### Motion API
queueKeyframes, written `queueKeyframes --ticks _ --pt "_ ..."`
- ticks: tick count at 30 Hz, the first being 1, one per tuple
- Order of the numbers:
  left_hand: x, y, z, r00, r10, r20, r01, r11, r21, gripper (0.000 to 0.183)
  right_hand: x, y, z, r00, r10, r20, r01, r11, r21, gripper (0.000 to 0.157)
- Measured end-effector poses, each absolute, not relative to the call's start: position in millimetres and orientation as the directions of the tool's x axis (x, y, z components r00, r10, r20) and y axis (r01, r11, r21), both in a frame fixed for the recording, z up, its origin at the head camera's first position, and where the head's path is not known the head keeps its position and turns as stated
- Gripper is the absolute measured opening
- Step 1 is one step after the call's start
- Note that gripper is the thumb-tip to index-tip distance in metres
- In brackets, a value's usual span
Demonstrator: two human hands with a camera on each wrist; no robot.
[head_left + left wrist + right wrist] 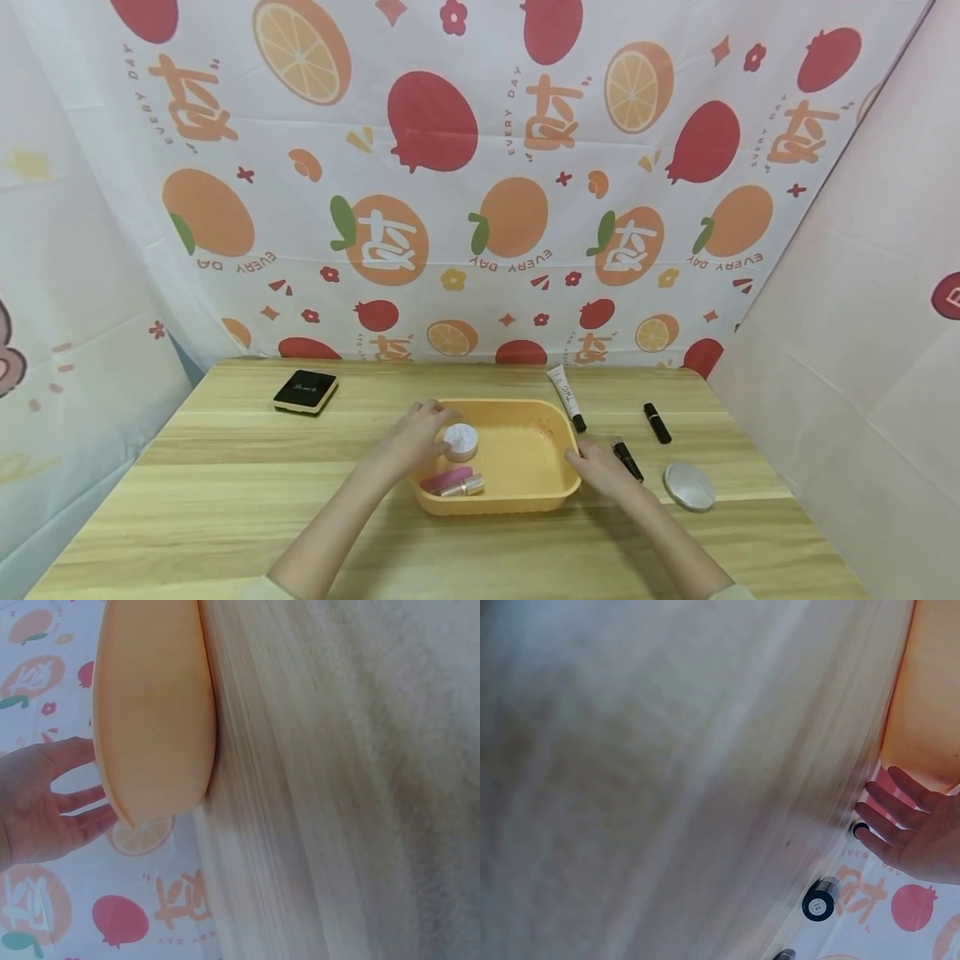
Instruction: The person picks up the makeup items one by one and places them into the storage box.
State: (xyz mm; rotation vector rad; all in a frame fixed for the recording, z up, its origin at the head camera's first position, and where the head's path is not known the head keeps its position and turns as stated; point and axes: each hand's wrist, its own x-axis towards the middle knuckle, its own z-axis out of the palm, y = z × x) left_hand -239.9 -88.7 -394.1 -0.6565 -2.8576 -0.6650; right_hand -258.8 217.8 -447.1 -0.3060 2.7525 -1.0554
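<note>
Your left grip [411,437] reaches over the tray [525,462]'s left side beside the white jar [461,442], its hold unclear; your right grip [600,468] touches the right rim, fingers spread. A white tube [566,396] and black stick [627,459] lie close by on the desk [217,492].

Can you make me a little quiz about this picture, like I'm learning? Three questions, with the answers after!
1. True or false: the yellow tray sits on the wood-grain table.

2. Which of these is inside the tray?
A) the white tube with a black cap
B) the long pink item
C) the black square case

3. In the head view, on which side of the tray is the round silver disc?

Key: 1. True. 2. B. 3. The right side.
</note>
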Motion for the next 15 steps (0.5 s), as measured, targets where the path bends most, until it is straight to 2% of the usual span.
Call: queueKeyframes --ticks 15 --pt "-246.7 -102.9 -386.8 -0.908 0.340 0.246 0.411 0.837 0.360 0.038 -258.9 218.0 -445.6 -0.961 -0.257 -0.103 -0.127 0.739 -0.662 0.041"
